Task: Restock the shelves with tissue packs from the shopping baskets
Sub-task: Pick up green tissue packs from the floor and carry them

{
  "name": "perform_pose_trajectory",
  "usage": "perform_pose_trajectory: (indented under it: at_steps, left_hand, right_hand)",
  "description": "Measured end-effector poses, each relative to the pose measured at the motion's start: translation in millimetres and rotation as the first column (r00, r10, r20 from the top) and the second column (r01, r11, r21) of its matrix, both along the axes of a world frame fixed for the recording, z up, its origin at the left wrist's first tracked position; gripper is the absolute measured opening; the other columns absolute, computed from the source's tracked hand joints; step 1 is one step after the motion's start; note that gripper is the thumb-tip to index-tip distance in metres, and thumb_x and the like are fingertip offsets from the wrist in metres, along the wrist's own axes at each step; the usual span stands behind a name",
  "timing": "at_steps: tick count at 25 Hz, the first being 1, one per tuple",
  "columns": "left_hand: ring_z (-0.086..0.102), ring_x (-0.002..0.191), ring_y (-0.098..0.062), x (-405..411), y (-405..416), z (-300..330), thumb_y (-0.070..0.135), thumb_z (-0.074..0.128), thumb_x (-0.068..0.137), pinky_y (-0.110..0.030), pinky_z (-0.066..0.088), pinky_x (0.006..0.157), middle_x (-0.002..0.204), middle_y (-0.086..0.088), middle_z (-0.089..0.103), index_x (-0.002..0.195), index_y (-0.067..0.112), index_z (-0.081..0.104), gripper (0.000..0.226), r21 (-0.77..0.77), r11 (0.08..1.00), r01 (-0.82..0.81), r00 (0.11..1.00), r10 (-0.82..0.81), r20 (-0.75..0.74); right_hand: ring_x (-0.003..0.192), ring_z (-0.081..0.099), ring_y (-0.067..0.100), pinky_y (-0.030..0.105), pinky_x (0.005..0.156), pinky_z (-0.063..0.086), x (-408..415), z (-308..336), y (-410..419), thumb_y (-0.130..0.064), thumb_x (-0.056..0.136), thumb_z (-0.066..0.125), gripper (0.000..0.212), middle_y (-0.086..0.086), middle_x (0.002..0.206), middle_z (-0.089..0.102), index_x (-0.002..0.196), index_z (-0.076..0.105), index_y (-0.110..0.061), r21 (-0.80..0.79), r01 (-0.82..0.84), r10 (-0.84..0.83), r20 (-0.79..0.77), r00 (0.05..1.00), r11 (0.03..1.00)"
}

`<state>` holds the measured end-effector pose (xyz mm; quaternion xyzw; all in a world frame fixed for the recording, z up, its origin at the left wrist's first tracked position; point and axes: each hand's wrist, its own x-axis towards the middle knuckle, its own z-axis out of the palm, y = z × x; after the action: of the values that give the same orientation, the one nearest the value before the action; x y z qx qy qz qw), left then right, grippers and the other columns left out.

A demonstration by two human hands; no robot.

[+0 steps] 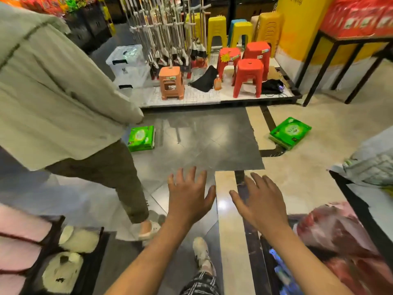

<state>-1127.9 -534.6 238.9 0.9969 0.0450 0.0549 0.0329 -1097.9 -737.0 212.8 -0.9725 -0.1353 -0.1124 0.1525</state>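
A person in a pale shirt (53, 92) fills the upper left of the frame, striding across the grey floor (202, 135). At top centre, red stools (247, 76) stand on a low display platform (191, 99). My left hand (189, 196) and right hand (261, 203) reach out at lower centre, fingers spread, holding nothing. One green tissue pack (290, 133) lies on the floor at right of centre, another green pack (141, 138) left of centre beside the person's leg.
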Motion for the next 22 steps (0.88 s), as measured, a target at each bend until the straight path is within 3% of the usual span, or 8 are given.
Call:
perform_pose_trajectory:
  at_steps: [7,11,14,22]
  left_hand:
    - [0.044,0.134,-0.047,204.0,5.8,-24.5,0.059,0.040,0.090,-0.066,0.033,0.105,0.146,-0.013,0.052,0.139,0.024,0.054,0.062,-0.059,0.996,0.072,0.997,-0.074,-0.032]
    - [0.023,0.147,-0.044,332.3,14.2,-15.9,0.062,0.031,0.095,-0.064,0.017,0.115,0.161,-0.009,0.030,0.152,0.028,0.033,0.067,-0.079,0.987,0.137,0.985,-0.144,-0.093]
    - [0.017,0.150,-0.043,408.0,9.7,-9.3,0.064,0.027,0.096,-0.062,0.014,0.117,0.164,-0.008,0.024,0.155,0.029,0.027,0.068,-0.069,0.977,0.203,0.974,-0.208,-0.090]
    - [0.026,0.146,-0.041,619.7,-61.2,-19.7,0.064,0.029,0.094,-0.062,0.019,0.116,0.158,-0.007,0.036,0.151,0.028,0.036,0.068,0.004,0.947,0.322,0.938,-0.319,-0.139]
  right_hand:
    - [0.117,0.055,0.036,0.047,0.095,0.049,189.5,-10.6,2.9,-0.065,0.088,0.039,0.064,0.006,0.129,0.063,0.125,0.062,-0.019,-0.092,0.081,-0.085,-0.045,0.995,0.993]
    - [0.120,0.054,0.034,0.047,0.095,0.049,298.8,-7.1,13.6,-0.067,0.087,0.042,0.065,0.005,0.131,0.063,0.126,0.063,-0.019,-0.122,0.170,-0.180,-0.071,0.981,0.978]
    - [0.124,0.053,0.036,0.049,0.100,0.047,364.0,-8.8,4.2,-0.068,0.087,0.039,0.068,0.006,0.135,0.062,0.129,0.062,-0.018,-0.103,0.255,-0.265,-0.101,0.959,0.962]
    - [0.126,0.051,0.032,0.047,0.100,0.045,555.4,-35.0,-63.9,-0.072,0.088,0.034,0.070,0.002,0.135,0.060,0.128,0.061,-0.021,-0.068,0.373,-0.379,-0.154,0.912,0.925]
